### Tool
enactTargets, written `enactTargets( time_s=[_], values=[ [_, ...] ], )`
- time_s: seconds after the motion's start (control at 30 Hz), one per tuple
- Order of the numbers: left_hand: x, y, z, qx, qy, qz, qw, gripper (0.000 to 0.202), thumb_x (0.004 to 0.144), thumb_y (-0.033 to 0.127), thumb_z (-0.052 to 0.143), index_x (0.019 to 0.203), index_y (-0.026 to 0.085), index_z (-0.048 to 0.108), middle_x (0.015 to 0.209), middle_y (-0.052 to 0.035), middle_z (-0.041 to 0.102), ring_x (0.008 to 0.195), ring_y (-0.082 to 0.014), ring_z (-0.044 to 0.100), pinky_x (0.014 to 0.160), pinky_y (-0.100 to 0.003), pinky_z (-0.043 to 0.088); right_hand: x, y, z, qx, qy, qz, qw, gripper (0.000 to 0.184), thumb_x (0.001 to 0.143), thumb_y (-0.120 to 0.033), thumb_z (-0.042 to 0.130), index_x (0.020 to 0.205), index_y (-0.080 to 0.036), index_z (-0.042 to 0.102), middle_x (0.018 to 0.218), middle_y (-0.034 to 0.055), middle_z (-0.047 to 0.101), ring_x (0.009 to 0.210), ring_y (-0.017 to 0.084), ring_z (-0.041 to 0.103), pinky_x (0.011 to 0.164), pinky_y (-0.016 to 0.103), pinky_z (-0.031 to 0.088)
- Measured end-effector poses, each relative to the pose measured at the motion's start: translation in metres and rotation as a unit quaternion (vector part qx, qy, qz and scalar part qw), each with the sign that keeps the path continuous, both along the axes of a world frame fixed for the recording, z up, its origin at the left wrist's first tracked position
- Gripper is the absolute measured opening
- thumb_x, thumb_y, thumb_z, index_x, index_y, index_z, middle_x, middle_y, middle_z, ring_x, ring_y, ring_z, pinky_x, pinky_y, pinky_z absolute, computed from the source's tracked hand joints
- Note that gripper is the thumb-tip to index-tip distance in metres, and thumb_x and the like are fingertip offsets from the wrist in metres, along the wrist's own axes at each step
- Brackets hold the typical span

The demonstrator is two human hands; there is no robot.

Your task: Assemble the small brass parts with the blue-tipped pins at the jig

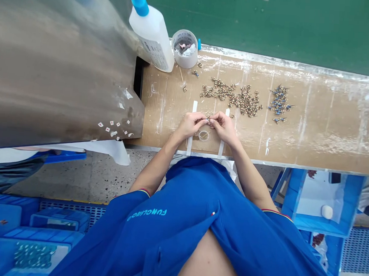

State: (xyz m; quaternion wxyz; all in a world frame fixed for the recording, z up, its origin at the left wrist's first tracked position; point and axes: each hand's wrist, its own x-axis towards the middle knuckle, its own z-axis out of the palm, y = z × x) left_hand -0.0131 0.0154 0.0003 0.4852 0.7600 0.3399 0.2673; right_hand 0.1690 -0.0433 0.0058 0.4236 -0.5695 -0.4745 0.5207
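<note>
My left hand and my right hand meet over the cardboard-covered bench, fingertips pinched together. Between them is a small gold-coloured metal piece, too small to make out fully. Just below the fingers lies a small clear round dish with something thin in it. Strips of white tape, a left one and a right one, run on either side of the dish. Beyond my hands spreads a heap of similar gold-coloured pieces. Farther right sits a smaller group of pieces with blue parts.
A white bottle with a blue cap leans at the back left, beside a round tub holding scraps. Left stands a metal surface with small white stickers. Behind the bench is a green surface. Blue crates stand below.
</note>
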Motion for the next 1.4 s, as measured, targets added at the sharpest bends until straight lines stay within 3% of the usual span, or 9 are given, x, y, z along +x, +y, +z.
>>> enactTargets(
  time_s=[0.43,0.67,1.03,1.4],
  values=[
    [0.001,0.000,0.000,-0.018,-0.027,0.003,0.999,0.024,0.094,0.029,0.060,0.078,0.015,0.071,0.067,-0.0011,0.066,0.058,-0.0120,0.057,0.066,-0.026,0.046,0.001,-0.001,-0.001,0.003,0.002,-0.002,1.000,0.042,0.085,-0.065,0.072,0.085,-0.026,0.057,0.074,-0.0004,0.061,0.069,0.016,0.060,0.070,0.033,0.057],
    [0.001,0.002,-0.004,0.013,-0.025,-0.018,0.999,0.022,0.091,0.024,0.059,0.073,0.016,0.069,0.068,-0.0030,0.066,0.066,-0.0150,0.061,0.068,-0.027,0.047,0.001,-0.001,0.001,-0.005,-0.015,0.009,1.000,0.034,0.084,-0.052,0.077,0.079,-0.025,0.058,0.072,0.0004,0.064,0.067,0.016,0.058,0.066,0.034,0.054],
    [0.003,0.001,-0.003,0.035,0.008,-0.031,0.999,0.022,0.092,0.022,0.059,0.073,0.017,0.070,0.074,-0.0046,0.070,0.072,-0.0164,0.064,0.073,-0.027,0.050,0.004,-0.002,0.004,-0.001,-0.016,0.017,1.000,0.032,0.084,-0.048,0.078,0.077,-0.024,0.059,0.071,0.0006,0.065,0.065,0.015,0.058,0.065,0.032,0.054],
    [0.002,-0.002,0.001,0.004,-0.009,-0.013,1.000,0.024,0.095,0.027,0.058,0.078,0.016,0.071,0.070,-0.0030,0.067,0.068,-0.0147,0.061,0.069,-0.026,0.048,0.012,-0.002,0.004,-0.010,0.047,0.031,0.998,0.050,0.078,-0.071,0.079,0.087,-0.025,0.064,0.078,0.0017,0.068,0.072,0.017,0.065,0.072,0.034,0.060]
  ],
)
